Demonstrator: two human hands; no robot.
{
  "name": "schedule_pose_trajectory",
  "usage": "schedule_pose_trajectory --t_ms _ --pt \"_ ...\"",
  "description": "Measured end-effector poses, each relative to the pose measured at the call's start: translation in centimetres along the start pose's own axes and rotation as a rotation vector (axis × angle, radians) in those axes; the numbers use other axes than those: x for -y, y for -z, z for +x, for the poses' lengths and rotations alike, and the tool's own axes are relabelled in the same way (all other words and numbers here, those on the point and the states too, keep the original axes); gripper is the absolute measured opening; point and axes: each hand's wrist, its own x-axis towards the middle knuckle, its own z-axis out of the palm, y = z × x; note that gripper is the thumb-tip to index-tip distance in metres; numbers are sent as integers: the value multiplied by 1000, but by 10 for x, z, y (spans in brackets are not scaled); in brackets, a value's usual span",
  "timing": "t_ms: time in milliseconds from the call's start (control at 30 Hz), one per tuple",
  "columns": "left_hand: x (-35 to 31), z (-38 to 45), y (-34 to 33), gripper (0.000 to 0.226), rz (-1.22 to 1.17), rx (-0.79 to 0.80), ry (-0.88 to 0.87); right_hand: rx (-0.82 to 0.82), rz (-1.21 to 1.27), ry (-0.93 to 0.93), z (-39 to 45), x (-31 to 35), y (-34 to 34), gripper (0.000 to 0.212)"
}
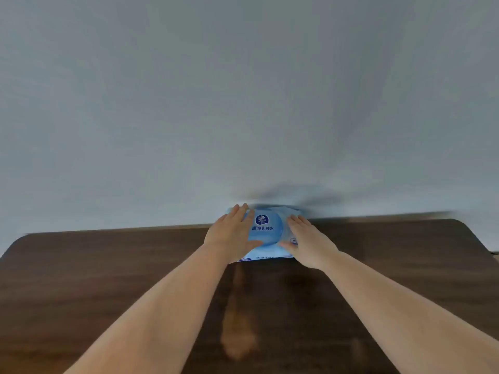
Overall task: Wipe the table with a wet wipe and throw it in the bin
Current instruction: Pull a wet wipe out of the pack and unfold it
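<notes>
A light blue pack of wet wipes (266,233) with a round dark blue logo lies at the far edge of the dark wooden table (108,279), against the wall. My left hand (229,233) lies flat on the pack's left side, thumb along its front. My right hand (307,241) rests on the pack's right side, fingers stretched out and thumb at the front. Both hands touch the pack; whether they grip it I cannot tell. No loose wipe and no bin are in view.
A plain pale grey wall (243,103) rises directly behind the table. The table's far corners are rounded. A lighter streak (237,327) shows on the wood between my forearms.
</notes>
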Motion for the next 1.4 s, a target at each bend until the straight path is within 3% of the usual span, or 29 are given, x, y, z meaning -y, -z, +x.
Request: schedule_pose_trajectory --t_ms 667,733,800,833,900,967,1000,1067,1133,1267,1400 --pt "13 19 -19 68 167 26 -72 44 51 34 19 -18 -10 73" --pt "9 20 -21 61 114 -136 -97 49 49 34 19 -18 -11 73" --pt "4 22 -17 60 10 -390 -56 54 42 36 18 -18 -10 73" --pt "1 26 -11 58 -76 -424 1 54 41 35 18 -17 -10 73" --pt "-6 33 2 45 -200 -306 151 55 41 27 18 -16 -9 73" --pt "-8 35 11 43 -333 -359 293 52 25 27 18 -15 -8 74" --pt "-10 34 15 42 -335 -396 363 48 19 29 18 -14 -8 74" --pt "-12 32 11 42 -231 -303 441 43 13 28 18 -14 -9 74" --pt "-13 30 -3 41 -279 -264 391 42 6 31 19 -16 -10 73" --pt "-17 23 -31 63 -266 -434 128 31 7 41 22 -18 -11 75" --pt "-20 23 -25 17 -348 -475 243 -9 -121 27 21 -15 -5 62"
